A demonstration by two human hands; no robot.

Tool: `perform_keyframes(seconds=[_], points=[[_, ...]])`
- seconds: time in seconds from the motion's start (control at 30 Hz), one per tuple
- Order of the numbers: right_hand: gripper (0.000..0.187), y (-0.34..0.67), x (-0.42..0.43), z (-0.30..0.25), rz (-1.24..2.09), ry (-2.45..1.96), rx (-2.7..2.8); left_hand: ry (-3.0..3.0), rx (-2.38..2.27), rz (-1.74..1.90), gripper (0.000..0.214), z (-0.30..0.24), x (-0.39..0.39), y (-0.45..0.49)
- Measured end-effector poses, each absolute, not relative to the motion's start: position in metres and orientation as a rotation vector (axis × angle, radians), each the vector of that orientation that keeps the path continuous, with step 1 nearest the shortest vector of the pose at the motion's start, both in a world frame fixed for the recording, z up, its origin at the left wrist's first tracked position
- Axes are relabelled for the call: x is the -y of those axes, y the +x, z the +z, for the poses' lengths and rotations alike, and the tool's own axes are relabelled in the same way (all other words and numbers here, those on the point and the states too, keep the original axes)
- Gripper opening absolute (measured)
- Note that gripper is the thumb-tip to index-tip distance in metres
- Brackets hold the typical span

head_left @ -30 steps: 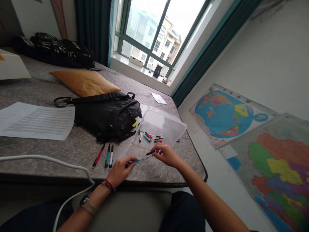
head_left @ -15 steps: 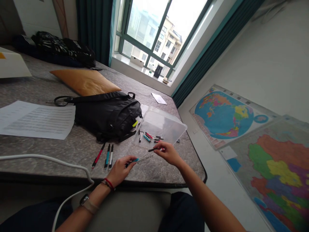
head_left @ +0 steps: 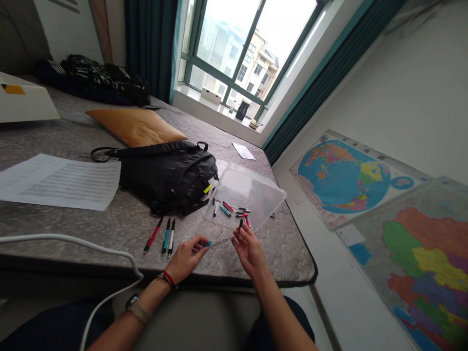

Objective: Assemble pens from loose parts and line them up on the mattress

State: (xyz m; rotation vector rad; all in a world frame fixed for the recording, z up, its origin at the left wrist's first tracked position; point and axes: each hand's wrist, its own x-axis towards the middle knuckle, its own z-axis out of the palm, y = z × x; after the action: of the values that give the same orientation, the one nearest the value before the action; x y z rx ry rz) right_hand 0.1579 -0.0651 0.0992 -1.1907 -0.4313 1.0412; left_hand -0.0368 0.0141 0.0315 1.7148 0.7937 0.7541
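My left hand pinches a blue pen barrel, and a thin refill appears to stick out of its far end. In my right hand, held palm up, a short black pen part sits upright between thumb and fingers. On the mattress left of my hands lie a red pen, a blue pen and a white pen, side by side. Beyond the right hand, a clear plastic box contains several pens and pen parts in red, blue, black and white.
A black backpack rests left of the box, with a brown envelope behind it. Printed sheets lie farther left. A white cable crosses the front left. The mattress edge runs close before me.
My right hand has turned palm up and drawn back slightly, tipping the black pen part from level to upright. The left hand keeps its pinch on the blue barrel.
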Motion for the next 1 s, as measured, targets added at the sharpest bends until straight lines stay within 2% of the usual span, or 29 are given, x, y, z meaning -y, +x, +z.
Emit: perform_keyframes(seconds=[0.13, 0.33, 0.53, 1.0], points=[[0.037, 0.135, 0.057, 0.090, 1.148, -1.147, 0.443, 1.709, -0.784, 0.761, 0.028, 0.034, -0.014, -0.038], [0.028, 0.123, 0.049, 0.092, 1.156, -1.065, 0.430, 1.694, -0.779, 0.770, 0.029, 0.035, -0.016, -0.039], [0.033, 0.117, 0.047, 0.096, 1.031, -1.134, 0.508, 1.696, -0.774, 0.768, 0.029, 0.036, -0.016, -0.038], [0.032, 0.108, 0.046, 0.087, 1.035, -1.164, 0.525, 1.706, -0.763, 0.767, 0.026, 0.039, -0.015, -0.038]])
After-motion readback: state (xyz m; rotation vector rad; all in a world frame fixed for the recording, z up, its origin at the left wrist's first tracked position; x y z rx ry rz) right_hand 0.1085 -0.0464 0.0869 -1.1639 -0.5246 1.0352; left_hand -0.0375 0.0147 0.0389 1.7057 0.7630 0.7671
